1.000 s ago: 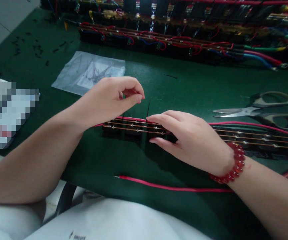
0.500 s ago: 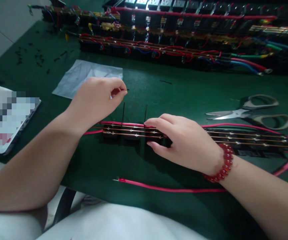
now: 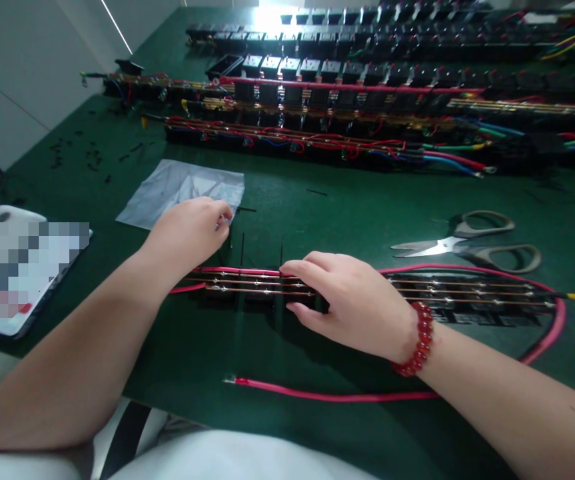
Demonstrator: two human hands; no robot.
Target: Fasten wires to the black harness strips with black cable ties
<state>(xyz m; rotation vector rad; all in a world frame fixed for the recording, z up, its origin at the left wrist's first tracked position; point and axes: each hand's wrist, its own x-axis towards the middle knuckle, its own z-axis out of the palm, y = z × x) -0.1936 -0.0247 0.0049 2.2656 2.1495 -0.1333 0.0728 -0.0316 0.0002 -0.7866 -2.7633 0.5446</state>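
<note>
My left hand (image 3: 194, 227) is pinched over the edge of a clear plastic bag (image 3: 167, 179). A thin black cable tie (image 3: 247, 209) sticks out past its fingertips. My right hand (image 3: 347, 293) grips a long black strip with copper bars (image 3: 437, 290) from above, thumb on the near side and fingers on the far side. A red wire (image 3: 262, 271) runs along the strip's far edge. Two cable ties stand up from it, one (image 3: 242, 250) to the left and another (image 3: 282, 250) by my right index finger. My palm hides part of the strip.
Scissors (image 3: 447, 247) lie partly open beyond the strip. A loose red cable end (image 3: 317, 396) lies nearer me. A white device (image 3: 62, 267) sits at the left. Wired strips (image 3: 287, 137) line the back, and black scraps (image 3: 92, 157) dot the green table (image 3: 207, 353).
The camera view has tilted up, showing more of the back. My left hand has moved slightly back toward me and left, the cable tie showing more. My right hand keeps its grip on the strip.
</note>
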